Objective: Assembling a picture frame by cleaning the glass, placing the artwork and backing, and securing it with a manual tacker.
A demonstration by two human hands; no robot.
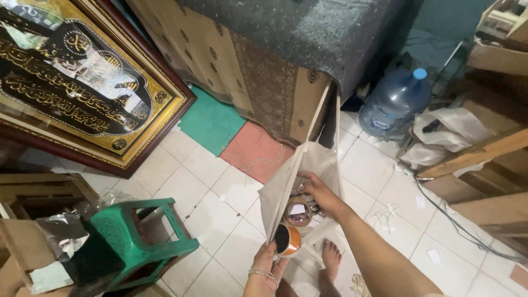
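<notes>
Head view, looking down at a white tiled floor (203, 203). Landmark for all positions: the cream cloth tote bag (286, 181), hanging open by its long straps from the edge of a cloth-draped brown cabinet (264, 71).

Left hand (267, 264): at the bag's lower front edge, fingers closed on the cloth rim and on an orange mug with a dark inside (287, 240), which sits at the mouth of the bag. A beaded silver bracelet (263, 273) is on that wrist.

Right hand (319, 192): reaching into the bag's opening from the right, fingers curled down among the contents. Whether it grips anything cannot be told; the fingertips are hidden by the cloth.

Inside the bag, just above the mug: a roll of brown packing tape (297, 212), lying flat, touching or nearly touching the right hand.

Below the bag: a bare foot (330, 258) on the tiles.

Left of the bag: a green plastic stool (137, 239). Far upper left: a large gold-and-black framed panel (82, 82), leaning on its edge. Between that frame and the bag: green and red floor mats (231, 135).

Right of the bag, near the cabinet's corner: a blue water jug with a blue cap (393, 102), beside white plastic bags (451, 129). Further right: wooden planks (484, 159).
</notes>
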